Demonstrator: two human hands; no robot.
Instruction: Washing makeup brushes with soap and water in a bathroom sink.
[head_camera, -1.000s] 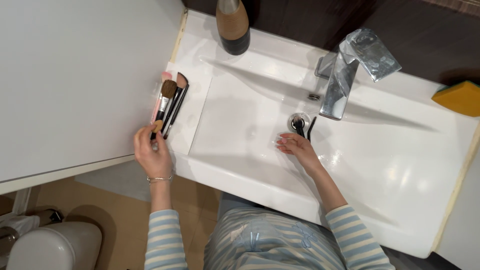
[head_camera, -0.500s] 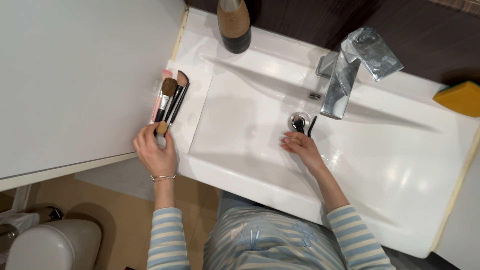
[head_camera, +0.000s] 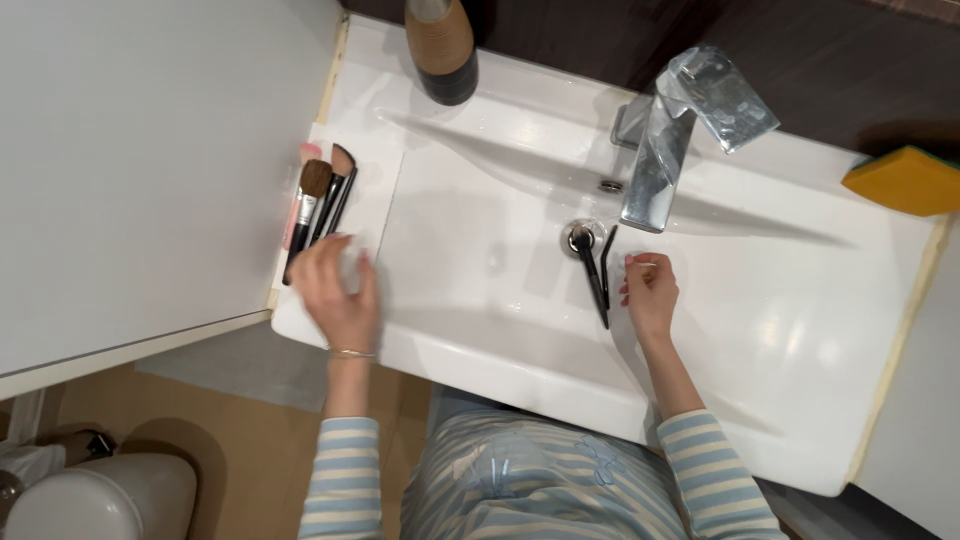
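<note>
Two hands over a white sink (head_camera: 480, 290): left hand (head_camera: 340, 290) spread beside makeup brushes (head_camera: 315, 205); right hand (head_camera: 648, 292) loosely curled near two black brushes (head_camera: 592, 265).

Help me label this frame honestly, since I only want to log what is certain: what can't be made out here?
Head view only:
- Left hand: motion-blurred, so whether its fingers hold anything is unclear.
- Lower ends of the makeup brushes: hidden by that hand.
- Bottle: top cut off by the frame edge.
- Right hand: fingers curled by the black brushes in the sink; any thin item held is too small to tell.
</note>
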